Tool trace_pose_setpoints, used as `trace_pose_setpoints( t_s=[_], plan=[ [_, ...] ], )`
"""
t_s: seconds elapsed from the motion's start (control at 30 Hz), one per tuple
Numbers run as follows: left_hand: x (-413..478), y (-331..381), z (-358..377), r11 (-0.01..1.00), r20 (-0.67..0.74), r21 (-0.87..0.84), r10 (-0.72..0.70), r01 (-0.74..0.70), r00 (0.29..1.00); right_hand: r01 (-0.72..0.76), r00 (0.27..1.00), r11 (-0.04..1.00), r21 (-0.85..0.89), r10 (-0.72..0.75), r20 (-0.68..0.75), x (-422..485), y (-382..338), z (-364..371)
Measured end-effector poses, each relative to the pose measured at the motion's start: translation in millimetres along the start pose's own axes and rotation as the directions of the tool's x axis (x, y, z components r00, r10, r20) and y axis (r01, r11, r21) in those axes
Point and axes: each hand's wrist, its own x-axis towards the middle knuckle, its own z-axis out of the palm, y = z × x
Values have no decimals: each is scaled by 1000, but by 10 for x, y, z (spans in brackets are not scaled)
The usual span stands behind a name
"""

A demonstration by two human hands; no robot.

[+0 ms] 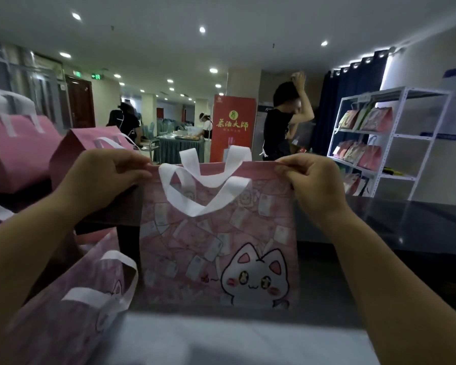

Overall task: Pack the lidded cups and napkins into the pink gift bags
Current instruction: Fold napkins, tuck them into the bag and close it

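Flat pink non-woven gift bag with white cat print (219,248) held upright in the air, mouth closed. Left hand (103,177) and right hand (313,180) each pinch 1 top corner, fingers curled. White loop handles (208,191) flop forward. Advice: separate the 2 panels, open mouth wide before loading. No cups or napkins visible.

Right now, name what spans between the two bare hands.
Head view: the top edge of the pink cat-print fabric gift bag and its white strap handles.
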Motion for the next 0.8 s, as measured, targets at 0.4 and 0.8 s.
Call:
trace_pose_setpoints(
  t_s=[0.4,0.8],
  plan=[
    [499,-1027,-115,993,75,-119,17,-8,997,94,931,951,-293,-188,-313,636,-659,1295],
    [365,-1465,622,948,435,-229,-105,223,894,-87,980,991,-105,66,-188,825,-626,2610]
  ],
)
